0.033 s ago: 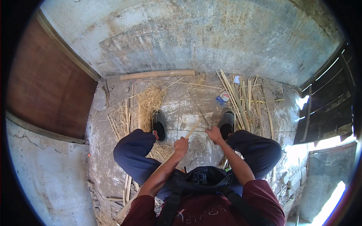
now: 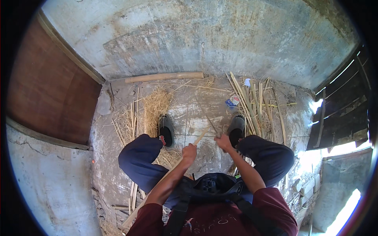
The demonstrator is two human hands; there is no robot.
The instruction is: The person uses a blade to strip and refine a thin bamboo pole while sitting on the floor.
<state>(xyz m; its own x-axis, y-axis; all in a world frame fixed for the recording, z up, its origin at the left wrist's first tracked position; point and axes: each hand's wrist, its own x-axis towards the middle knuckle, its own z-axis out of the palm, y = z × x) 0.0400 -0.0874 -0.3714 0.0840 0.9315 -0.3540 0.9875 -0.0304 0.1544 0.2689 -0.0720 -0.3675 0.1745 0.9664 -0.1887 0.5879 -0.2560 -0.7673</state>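
Observation:
My left hand [image 2: 189,152] is closed around a long, pale bamboo strip [image 2: 202,135]. The strip's far end sticks out past my fist, and the rest runs back under my left forearm toward the lower left. My right hand [image 2: 223,142] grips a knife [image 2: 213,125] with a narrow dark blade tilted up and to the left. Blade and strip end lie close together between my feet; whether they touch I cannot tell. The knife's handle is hidden in my fist.
Straw-like shavings [image 2: 156,106] heap beside my left shoe [image 2: 166,131]. Split bamboo strips [image 2: 256,104] lie beyond my right shoe [image 2: 236,128], near a blue packet [image 2: 232,101]. A bamboo pole [image 2: 165,77] rests along the wall [image 2: 197,39]. Boards [image 2: 342,102] stand at the right.
The knife's blade has shifted slightly and now looks shorter in view. My right hand has moved very little; my left hand and the bamboo strip are practically still.

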